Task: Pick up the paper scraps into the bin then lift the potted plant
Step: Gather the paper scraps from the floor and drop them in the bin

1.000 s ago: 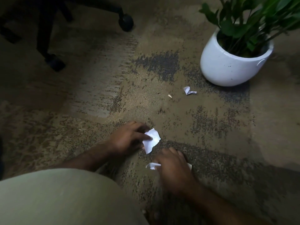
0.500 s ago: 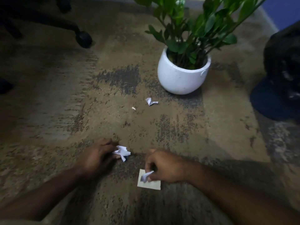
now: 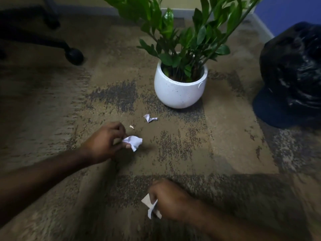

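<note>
White pot upper centre, leafy plant inside. Black-bagged bin right edge. Left hand pinching crumpled scrap; right hand pinching paper pieces. Loose scrap on open carpet.

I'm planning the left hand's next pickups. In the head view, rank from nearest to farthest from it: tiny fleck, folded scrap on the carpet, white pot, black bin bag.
1. Tiny fleck, just beyond the left hand.
2. Folded scrap, ahead-right.
3. White pot, farther ahead.
4. Black bin bag, far right.

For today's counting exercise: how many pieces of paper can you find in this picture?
4: a crumpled scrap in the left hand, strips in the right hand, a scrap and a crumb before the pot. More may be hidden.
</note>
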Motion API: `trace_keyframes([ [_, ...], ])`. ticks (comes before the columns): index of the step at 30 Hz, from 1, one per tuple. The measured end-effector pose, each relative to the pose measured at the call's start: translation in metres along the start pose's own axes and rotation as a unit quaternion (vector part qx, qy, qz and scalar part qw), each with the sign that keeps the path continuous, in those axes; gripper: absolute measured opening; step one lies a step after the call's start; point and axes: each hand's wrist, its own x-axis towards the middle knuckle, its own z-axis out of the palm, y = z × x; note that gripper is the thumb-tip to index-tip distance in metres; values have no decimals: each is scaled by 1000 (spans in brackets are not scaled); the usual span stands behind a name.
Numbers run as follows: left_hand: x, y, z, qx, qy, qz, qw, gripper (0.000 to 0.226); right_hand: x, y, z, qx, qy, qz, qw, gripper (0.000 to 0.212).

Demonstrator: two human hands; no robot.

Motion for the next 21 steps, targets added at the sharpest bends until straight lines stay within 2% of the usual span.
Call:
trace_keyframes([
  [3, 28, 6, -16, 34, -57, 17, 998, 24, 7, 13, -2, 68, 87, 83, 990, 15],
  [6, 62, 9, -36, 105, -171, 51, 978, 24, 18, 27, -12, 116, 163, 140, 970, 28],
  [9, 105, 10, -38, 162, -277, 11, 947, 26, 28, 41, -29, 177, 225, 147, 947, 32],
  [11, 127, 8, -29, 164, -281, -33, 945, 31, 32, 49, -42, 220, 254, 139, 931, 27],
  [15, 129, -3, 3, 126, -232, -115, 958, 41, 39, 65, -65, 264, 305, 139, 905, 26],
  [18, 115, -10, 22, 61, -189, -113, 974, 44, 44, 76, -74, 280, 320, 136, 895, 33],
  [21, 114, -11, 29, 69, -172, -76, 980, 23, 45, 82, -74, 290, 324, 139, 890, 31],
])
